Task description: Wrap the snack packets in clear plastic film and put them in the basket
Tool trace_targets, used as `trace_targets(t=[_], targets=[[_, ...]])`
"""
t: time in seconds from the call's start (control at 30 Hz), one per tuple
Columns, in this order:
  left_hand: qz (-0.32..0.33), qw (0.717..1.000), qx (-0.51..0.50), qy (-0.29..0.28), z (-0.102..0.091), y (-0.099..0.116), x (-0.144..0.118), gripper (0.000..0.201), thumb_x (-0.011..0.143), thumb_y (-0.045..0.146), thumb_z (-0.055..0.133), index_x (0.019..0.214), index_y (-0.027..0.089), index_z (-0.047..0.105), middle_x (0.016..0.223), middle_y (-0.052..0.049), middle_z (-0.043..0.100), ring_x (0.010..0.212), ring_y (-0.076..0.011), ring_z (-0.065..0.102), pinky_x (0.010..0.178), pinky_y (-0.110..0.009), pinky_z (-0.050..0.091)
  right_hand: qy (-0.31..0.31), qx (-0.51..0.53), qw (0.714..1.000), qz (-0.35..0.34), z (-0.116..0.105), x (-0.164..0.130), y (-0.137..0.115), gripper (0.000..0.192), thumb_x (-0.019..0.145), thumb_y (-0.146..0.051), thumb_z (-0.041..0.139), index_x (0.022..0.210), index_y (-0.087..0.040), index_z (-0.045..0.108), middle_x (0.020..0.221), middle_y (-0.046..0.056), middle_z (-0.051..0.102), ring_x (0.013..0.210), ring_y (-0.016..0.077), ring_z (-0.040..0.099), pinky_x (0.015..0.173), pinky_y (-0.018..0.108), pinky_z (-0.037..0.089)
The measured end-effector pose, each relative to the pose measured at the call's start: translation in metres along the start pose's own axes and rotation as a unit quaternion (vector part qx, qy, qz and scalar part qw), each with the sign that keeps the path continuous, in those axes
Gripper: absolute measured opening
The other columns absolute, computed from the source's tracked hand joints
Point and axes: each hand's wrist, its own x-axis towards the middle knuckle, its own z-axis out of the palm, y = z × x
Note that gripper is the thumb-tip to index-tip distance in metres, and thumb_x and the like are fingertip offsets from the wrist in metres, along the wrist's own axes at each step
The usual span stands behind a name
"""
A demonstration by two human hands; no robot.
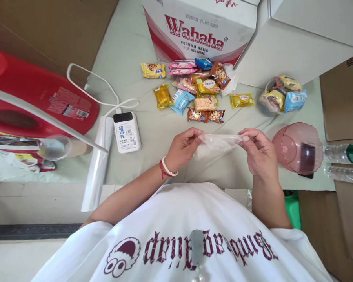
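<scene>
A clear plastic bag [219, 145] is stretched between my two hands above the near part of the table. My left hand [186, 148] pinches its left end between thumb and fingers. At the other end, my right hand [258, 150] grips the bag's upper corner the same way. Beyond the bag lies a pile of small wrapped snacks, among them a brown cookie packet [206, 115], a light blue packet [181, 101], a yellow packet [242, 100] and pink wafer packets [182, 66].
A Wahaha water carton [200, 35] stands behind the snacks. At right are a filled clear bag of snacks [282, 96], a pink ribbed bowl [297, 148] and plastic bottles [345, 153]. At left are a power bank [127, 133], a plastic roll [97, 164] and a red jug [44, 94].
</scene>
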Motion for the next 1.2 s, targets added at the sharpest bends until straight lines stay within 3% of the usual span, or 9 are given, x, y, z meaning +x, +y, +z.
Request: trace_targets(t=[0.17, 0.27, 0.37, 0.5, 0.7, 0.8, 0.93, 1.07, 1.2], targets=[[0.040, 0.981, 0.123, 0.143, 0.005, 0.015, -0.010, 0.038, 0.104, 0.054, 0.045, 0.098, 0.021, 0.063, 0.067, 0.003, 0.060, 0.059, -0.0120, 0.057, 0.065, -0.025, 0.045, 0.058, 0.069, 0.996, -0.023, 0.021, 0.000, -0.005, 0.040, 0.088, -0.068, 0.066, 0.102, -0.031, 0.066, 0.102, 0.004, 0.066, 0.102, 0.0212, 0.066, 0.082, 0.037, 0.062], [0.100, 0.935, 0.244, 0.236, 0.009, 0.010, -0.014, 0.038, 0.103, 0.054, 0.047, 0.096, 0.021, 0.064, 0.073, 0.000, 0.064, 0.064, -0.0137, 0.059, 0.066, -0.026, 0.041, 0.004, 0.111, 0.993, 0.024, 0.052, -0.011, 0.006, 0.050, 0.085, -0.074, 0.063, 0.108, -0.030, 0.066, 0.113, 0.006, 0.067, 0.110, 0.0225, 0.064, 0.083, 0.038, 0.062], [0.115, 0.926, 0.273, 0.235, 0.011, 0.001, -0.017, 0.038, 0.103, 0.055, 0.046, 0.097, 0.022, 0.064, 0.075, -0.001, 0.066, 0.063, -0.0143, 0.059, 0.065, -0.027, 0.040, -0.062, 0.079, 0.993, 0.060, 0.078, -0.018, 0.019, 0.040, 0.081, -0.062, 0.077, 0.099, -0.027, 0.069, 0.106, 0.004, 0.069, 0.100, 0.0195, 0.065, 0.082, 0.033, 0.060], [0.049, 0.950, 0.198, 0.236, -0.003, -0.015, -0.009, 0.039, 0.107, 0.054, 0.037, 0.102, 0.023, 0.058, 0.066, 0.004, 0.060, 0.058, -0.0127, 0.058, 0.065, -0.025, 0.043, -0.035, 0.108, 0.992, 0.060, 0.082, -0.011, 0.028, 0.032, 0.082, -0.055, 0.078, 0.088, -0.025, 0.067, 0.095, 0.001, 0.068, 0.090, 0.0167, 0.064, 0.081, 0.031, 0.059], [-0.034, 0.951, 0.131, 0.279, -0.037, -0.038, 0.003, 0.041, 0.103, 0.060, 0.044, 0.093, 0.022, 0.056, 0.072, 0.002, 0.060, 0.066, -0.0136, 0.057, 0.069, -0.026, 0.045, -0.030, 0.113, 0.984, 0.130, 0.069, 0.001, 0.037, 0.036, 0.082, -0.056, 0.076, 0.086, -0.026, 0.056, 0.073, -0.004, 0.065, 0.053, 0.0106, 0.054, 0.043, 0.022, 0.042], [-0.100, 0.969, 0.097, 0.203, -0.032, -0.042, -0.010, 0.055, 0.104, 0.064, 0.033, 0.080, 0.021, 0.059, 0.067, 0.000, 0.059, 0.061, -0.0140, 0.056, 0.063, -0.028, 0.043, 0.004, 0.092, 0.990, 0.111, 0.075, -0.002, 0.045, 0.036, 0.083, -0.056, 0.074, 0.085, -0.026, 0.054, 0.068, -0.005, 0.061, 0.049, 0.0097, 0.051, 0.041, 0.022, 0.039], [-0.138, 0.985, 0.100, 0.035, -0.009, -0.046, -0.024, 0.052, 0.092, 0.064, 0.056, 0.067, 0.019, 0.062, 0.061, 0.000, 0.061, 0.062, -0.0148, 0.057, 0.062, -0.027, 0.043, 0.005, 0.083, 0.993, 0.086, 0.087, -0.008, 0.049, 0.035, 0.088, -0.056, 0.070, 0.087, -0.025, 0.053, 0.069, -0.006, 0.060, 0.046, 0.0092, 0.049, 0.041, 0.023, 0.038], [-0.139, 0.989, -0.013, 0.050, -0.007, -0.046, -0.023, 0.051, 0.089, 0.066, 0.059, 0.081, 0.016, 0.071, 0.082, -0.005, 0.072, 0.079, -0.0185, 0.065, 0.071, -0.029, 0.053, 0.019, 0.058, 0.995, 0.073, 0.081, -0.006, 0.048, 0.037, 0.088, -0.058, 0.069, 0.091, -0.025, 0.052, 0.067, -0.008, 0.058, 0.043, 0.0078, 0.044, 0.038, 0.022, 0.033], [-0.150, 0.974, -0.156, 0.063, -0.032, -0.041, -0.026, 0.051, 0.083, 0.069, 0.068, 0.088, 0.018, 0.071, 0.097, -0.008, 0.075, 0.095, -0.0213, 0.069, 0.079, -0.031, 0.058, 0.083, 0.045, 0.992, 0.081, 0.048, 0.005, 0.055, 0.041, 0.083, -0.058, 0.072, 0.089, -0.024, 0.050, 0.066, -0.009, 0.056, 0.041, 0.0061, 0.039, 0.036, 0.021, 0.027]])
